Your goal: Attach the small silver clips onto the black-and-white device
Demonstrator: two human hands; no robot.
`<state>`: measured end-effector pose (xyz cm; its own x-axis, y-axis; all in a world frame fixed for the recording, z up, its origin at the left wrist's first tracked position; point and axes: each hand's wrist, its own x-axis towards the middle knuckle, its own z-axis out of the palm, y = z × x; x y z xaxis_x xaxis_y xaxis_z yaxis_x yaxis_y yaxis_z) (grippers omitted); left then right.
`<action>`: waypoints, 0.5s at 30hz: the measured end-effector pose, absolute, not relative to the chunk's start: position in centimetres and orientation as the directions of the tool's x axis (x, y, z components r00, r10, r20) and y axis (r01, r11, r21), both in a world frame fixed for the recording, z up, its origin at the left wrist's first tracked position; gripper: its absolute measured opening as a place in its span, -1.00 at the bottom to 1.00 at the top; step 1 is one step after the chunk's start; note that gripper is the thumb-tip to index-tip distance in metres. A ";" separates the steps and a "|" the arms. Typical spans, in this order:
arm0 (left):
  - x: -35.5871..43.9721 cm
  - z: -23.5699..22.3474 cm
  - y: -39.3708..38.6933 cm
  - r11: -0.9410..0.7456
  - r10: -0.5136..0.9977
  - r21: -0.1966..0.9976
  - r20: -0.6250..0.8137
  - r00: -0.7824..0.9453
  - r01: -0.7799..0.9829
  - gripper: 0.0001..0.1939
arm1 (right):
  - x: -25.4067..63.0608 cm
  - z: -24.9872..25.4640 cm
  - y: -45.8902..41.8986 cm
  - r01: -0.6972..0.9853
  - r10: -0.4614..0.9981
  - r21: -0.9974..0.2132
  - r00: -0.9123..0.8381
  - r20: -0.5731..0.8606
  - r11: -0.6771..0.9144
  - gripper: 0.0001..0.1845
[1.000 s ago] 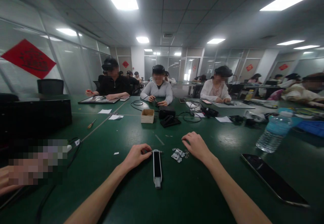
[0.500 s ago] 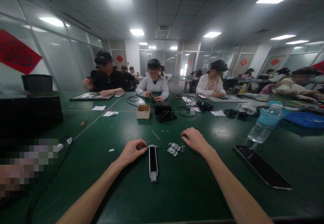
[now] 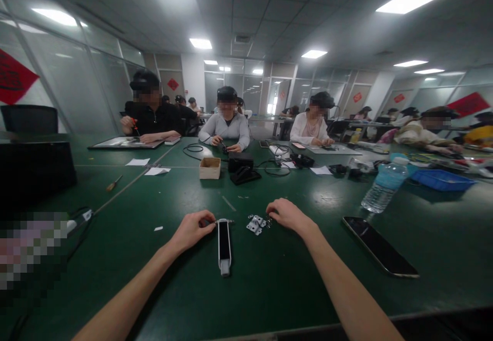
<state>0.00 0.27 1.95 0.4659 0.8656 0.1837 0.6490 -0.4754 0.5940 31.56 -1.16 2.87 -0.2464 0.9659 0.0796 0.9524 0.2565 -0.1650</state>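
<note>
Left hand [image 3: 194, 228]: thumb and forefinger pinched on the near-side end of a thin metal rod [image 3: 231, 222]. White-framed black device [image 3: 224, 246]: flat on green table [image 3: 265, 284], rod across its far end. Metal brackets [image 3: 256, 225]: beside it. Small metal rings [image 3: 268, 223]: at right hand [image 3: 287, 213], fingers curled, grip indiscernible from here.

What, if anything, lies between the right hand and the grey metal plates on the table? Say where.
Some small metal rings lie in between, on the green tabletop, beside the edge of the grey metal plates nearest the right hand. Nothing else visible stands in the way.
</note>
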 end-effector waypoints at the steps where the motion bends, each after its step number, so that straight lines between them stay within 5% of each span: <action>1: 0.0 2.0 0.2 -0.471 0.868 0.596 0.181 0.463 0.650 -0.77 | 31.6 3.0 -1.2 0.950 0.967 -0.180 -0.244 0.072 0.253 -0.75; 15: 0.1 1.9 0.2 -0.470 0.868 0.614 0.193 0.457 0.634 -0.79 | 32.3 3.0 -1.1 0.891 0.944 -0.379 -0.312 -0.105 0.252 -0.80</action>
<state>0.06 0.18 1.86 0.4568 0.8684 0.1930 0.6341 -0.4701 0.6140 32.32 -1.14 3.00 -0.3119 0.9443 -0.1053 0.8906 0.2519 -0.3787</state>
